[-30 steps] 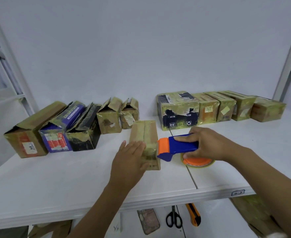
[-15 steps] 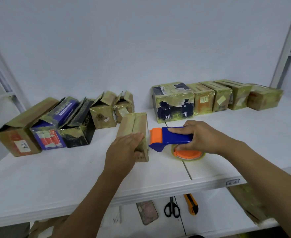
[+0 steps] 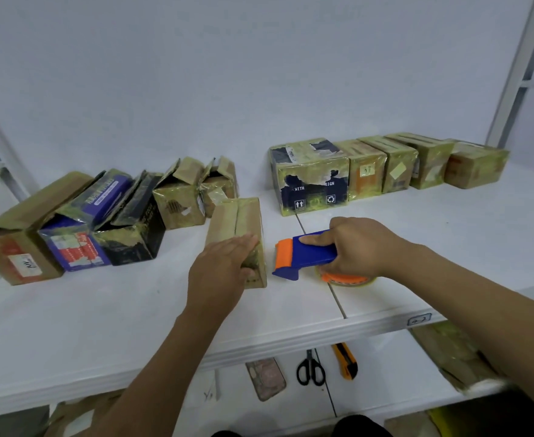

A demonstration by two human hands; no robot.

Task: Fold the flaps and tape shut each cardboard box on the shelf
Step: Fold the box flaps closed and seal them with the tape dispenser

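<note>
While I'm watching the feed, left hand [image 3: 224, 272] flat, fingers straight, on the near end of the box [image 3: 239, 216], mid-shelf [image 3: 101, 310], right hand [image 3: 360, 247] curled round the tape gun [image 3: 306, 255], just beside the box

- A narrow cardboard box [image 3: 239, 228] on the white shelf [image 3: 101, 310] is pressed flat-handed by the left hand [image 3: 220, 274]; flaps folded, seam visible.
- A blue-orange tape dispenser [image 3: 303, 255] is gripped by the right hand [image 3: 358, 247], just beside the box.
- Open boxes [image 3: 70, 222] are ranged left, taped boxes [image 3: 385, 167] right.
</note>
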